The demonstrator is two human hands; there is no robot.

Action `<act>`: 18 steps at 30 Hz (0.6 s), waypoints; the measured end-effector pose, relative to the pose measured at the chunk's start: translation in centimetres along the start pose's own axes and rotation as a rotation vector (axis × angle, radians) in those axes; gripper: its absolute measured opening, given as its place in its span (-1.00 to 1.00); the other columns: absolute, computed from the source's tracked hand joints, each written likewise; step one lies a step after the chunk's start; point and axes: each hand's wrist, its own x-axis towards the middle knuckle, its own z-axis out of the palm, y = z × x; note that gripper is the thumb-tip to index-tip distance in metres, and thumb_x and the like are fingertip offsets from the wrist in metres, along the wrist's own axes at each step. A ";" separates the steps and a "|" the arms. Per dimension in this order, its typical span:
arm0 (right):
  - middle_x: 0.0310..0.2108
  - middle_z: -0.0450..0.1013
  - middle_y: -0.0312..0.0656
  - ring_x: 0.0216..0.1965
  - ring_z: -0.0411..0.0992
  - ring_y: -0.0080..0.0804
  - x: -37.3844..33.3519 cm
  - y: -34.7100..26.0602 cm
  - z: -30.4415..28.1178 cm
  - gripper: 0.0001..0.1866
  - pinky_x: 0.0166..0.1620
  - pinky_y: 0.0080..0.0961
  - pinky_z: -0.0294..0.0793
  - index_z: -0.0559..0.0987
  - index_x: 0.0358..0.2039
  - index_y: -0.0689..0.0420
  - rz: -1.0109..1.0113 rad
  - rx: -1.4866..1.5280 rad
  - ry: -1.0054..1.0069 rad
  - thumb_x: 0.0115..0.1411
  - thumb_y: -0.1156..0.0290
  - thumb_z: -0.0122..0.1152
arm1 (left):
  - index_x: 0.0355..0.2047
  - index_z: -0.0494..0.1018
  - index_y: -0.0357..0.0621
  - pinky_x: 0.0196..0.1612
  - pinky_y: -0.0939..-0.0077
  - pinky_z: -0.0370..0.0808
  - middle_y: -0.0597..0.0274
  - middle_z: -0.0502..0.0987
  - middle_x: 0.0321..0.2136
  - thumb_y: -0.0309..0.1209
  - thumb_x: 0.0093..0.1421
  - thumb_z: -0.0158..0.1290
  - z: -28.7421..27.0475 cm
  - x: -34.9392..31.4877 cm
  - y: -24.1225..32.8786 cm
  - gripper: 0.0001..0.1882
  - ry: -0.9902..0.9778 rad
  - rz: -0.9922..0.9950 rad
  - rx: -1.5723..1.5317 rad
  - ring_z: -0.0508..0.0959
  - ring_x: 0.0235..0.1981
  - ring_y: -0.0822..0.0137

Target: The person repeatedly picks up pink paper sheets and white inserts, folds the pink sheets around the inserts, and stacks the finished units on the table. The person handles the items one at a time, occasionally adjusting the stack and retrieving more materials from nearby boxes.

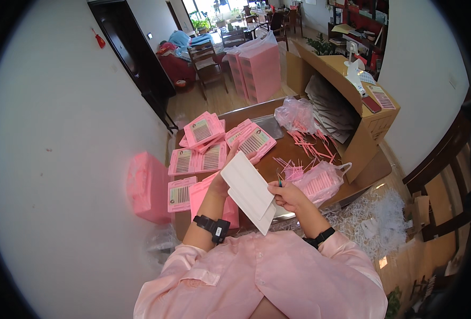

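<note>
White panels (249,189), two overlapping, tilt across the center of the frame, held between both our hands. Our left hand (221,183) grips them at the left edge, its fingers partly hidden behind. Our right hand (287,195) pinches the right edge between thumb and fingers, a small teal ring (280,183) showing beside them. We see pink cases (203,129) left of center, pink strips (312,146) right of center, and a cardboard box (376,125) at upper right.
</note>
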 end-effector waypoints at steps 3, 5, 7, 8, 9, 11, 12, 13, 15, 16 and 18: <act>-0.50 0.43 -0.48 -0.69 0.07 -0.80 -0.2 0.4 0.3 -0.88 -0.63 -0.76 -0.04 0.58 -0.21 0.11 -0.020 0.063 0.010 0.27 0.41 0.32 | 0.50 -0.24 0.21 0.24 -0.03 0.44 -0.21 0.11 0.38 0.01 -0.07 0.43 2.0 -0.7 -0.4 0.31 -0.181 0.126 0.004 0.36 0.29 -0.12; -0.52 0.41 -0.46 -0.66 0.14 -0.74 -0.2 0.5 0.3 -0.85 -0.60 -0.70 0.07 0.58 -0.22 0.13 -0.074 -0.032 0.031 0.33 0.33 0.25 | 0.49 -0.14 0.18 0.27 -0.10 0.39 -0.24 0.20 0.32 0.12 -0.12 0.43 2.7 -1.3 -0.8 0.30 -0.151 0.175 0.053 0.36 0.27 -0.22; -0.53 0.40 -0.41 -0.60 0.21 -0.64 -0.2 0.2 0.3 -0.76 -0.51 -0.61 0.19 0.57 -0.23 0.16 -0.171 -0.186 0.150 0.38 0.23 0.15 | 0.47 -0.03 0.13 0.28 -0.14 0.38 -0.26 0.27 0.29 0.19 -0.15 0.42 2.9 -1.4 -0.6 0.27 -0.080 0.175 0.083 0.37 0.25 -0.28; -0.54 0.40 -0.38 -0.56 0.26 -0.58 -0.2 -0.1 0.2 -0.69 -0.44 -0.55 0.26 0.57 -0.23 0.18 -0.247 -0.291 0.240 0.41 0.17 0.09 | 0.45 0.00 0.10 0.27 -0.13 0.39 -0.25 0.27 0.28 0.21 -0.14 0.42 2.7 -1.4 -0.4 0.26 -0.066 0.157 0.080 0.38 0.24 -0.28; -0.54 0.40 -0.35 -0.52 0.30 -0.51 -0.1 -0.5 0.2 -0.63 -0.36 -0.49 0.32 0.57 -0.24 0.20 -0.325 -0.395 0.331 0.43 0.12 0.02 | 0.44 0.03 0.07 0.26 -0.11 0.41 -0.25 0.28 0.28 0.22 -0.14 0.41 2.5 -1.4 -0.1 0.24 -0.064 0.142 0.080 0.39 0.24 -0.27; -0.53 0.42 -0.28 -0.46 0.38 -0.42 0.2 -1.5 0.4 -0.59 -0.29 -0.42 0.40 0.57 -0.24 0.22 -0.485 -0.594 0.374 0.44 0.09 -0.01 | 0.41 0.09 0.02 0.25 -0.08 0.44 -0.23 0.28 0.28 0.26 -0.14 0.39 1.9 -1.2 0.2 0.21 -0.071 0.115 0.083 0.40 0.23 -0.25; -0.51 0.45 -0.24 -0.45 0.41 -0.40 0.5 -2.0 0.7 -0.62 -0.28 -0.40 0.42 0.58 -0.24 0.22 -0.567 -0.689 0.325 0.42 0.12 0.02 | 0.39 0.12 0.00 0.24 -0.06 0.45 -0.22 0.28 0.28 0.28 -0.13 0.37 1.6 -1.1 0.3 0.20 -0.074 0.108 0.079 0.41 0.22 -0.24; -0.49 0.49 -0.21 -0.44 0.44 -0.38 0.6 -2.4 1.0 -0.64 -0.28 -0.39 0.43 0.59 -0.24 0.22 -0.616 -0.776 0.299 0.39 0.15 0.06 | 0.39 0.13 0.00 0.24 -0.04 0.45 -0.20 0.29 0.28 0.30 -0.12 0.35 1.3 -1.0 0.0 0.19 -0.083 0.082 0.065 0.42 0.22 -0.21; -0.44 0.54 -0.12 -0.40 0.51 -0.31 1.2 -2.9 2.3 -0.69 -0.26 -0.35 0.47 0.61 -0.26 0.21 -0.740 -0.873 0.316 0.32 0.20 0.13 | 0.39 0.14 0.00 0.26 0.01 0.44 -0.15 0.32 0.27 0.33 -0.09 0.31 1.1 -1.0 -0.7 0.16 -0.086 0.046 0.024 0.44 0.21 -0.15; -0.42 0.56 -0.08 -0.38 0.54 -0.27 1.5 -3.0 3.0 -0.72 -0.24 -0.33 0.48 0.63 -0.27 0.21 -0.776 -0.910 0.324 0.28 0.22 0.17 | 0.39 0.14 0.00 0.26 0.01 0.44 -0.15 0.32 0.27 0.33 -0.09 0.31 1.0 -1.0 -1.1 0.16 -0.087 0.034 0.013 0.44 0.21 -0.15; -0.46 0.54 -0.16 -0.42 0.49 -0.43 1.9 -3.4 4.4 -0.78 -0.30 -0.42 0.46 0.63 -0.30 0.22 -0.829 -0.934 0.358 0.25 0.30 0.23 | 0.39 0.14 0.00 0.26 0.01 0.44 -0.14 0.32 0.26 0.33 -0.10 0.32 1.0 -0.9 -1.6 0.17 -0.076 0.009 -0.002 0.44 0.22 -0.14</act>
